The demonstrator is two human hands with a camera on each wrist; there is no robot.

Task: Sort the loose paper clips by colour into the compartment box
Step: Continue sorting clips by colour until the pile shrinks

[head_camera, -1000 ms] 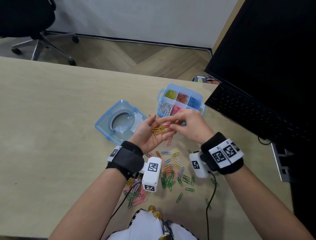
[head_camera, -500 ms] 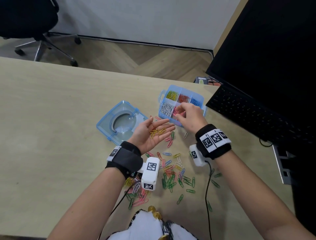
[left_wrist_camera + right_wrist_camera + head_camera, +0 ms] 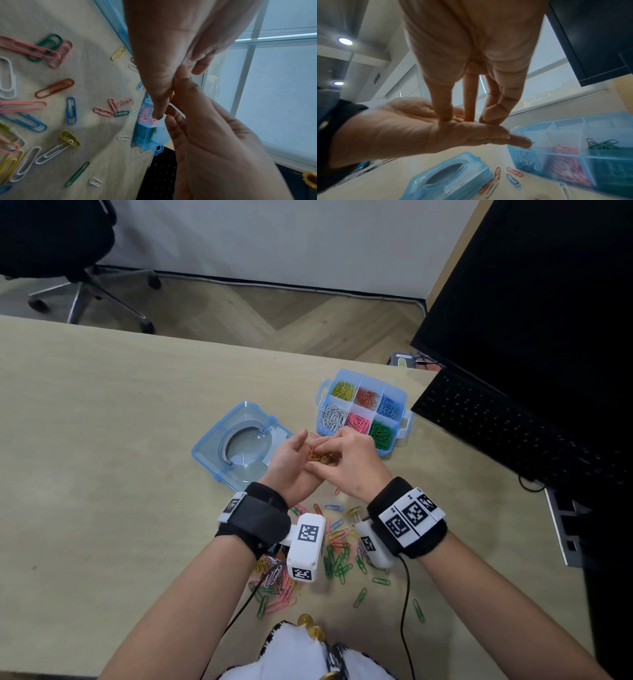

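Observation:
The blue compartment box stands open with yellow, red and blue clips in the back row and white, pink and green in the front. My left hand is held palm up just in front of it, fingers relaxed, with several yellow and orange clips lying in the palm. My right hand reaches into that palm. In the right wrist view its thumb and forefinger come down on either side of the clips and pinch at them. Loose mixed clips lie on the desk under both wrists.
The box's blue lid lies upside down left of the hands. A black keyboard and monitor fill the right side. An office chair stands beyond the desk's far edge. More clips are scattered toward me.
My right hand went to the pink compartment of the box, then came back to the left palm. The left hand stayed palm up with its clips.

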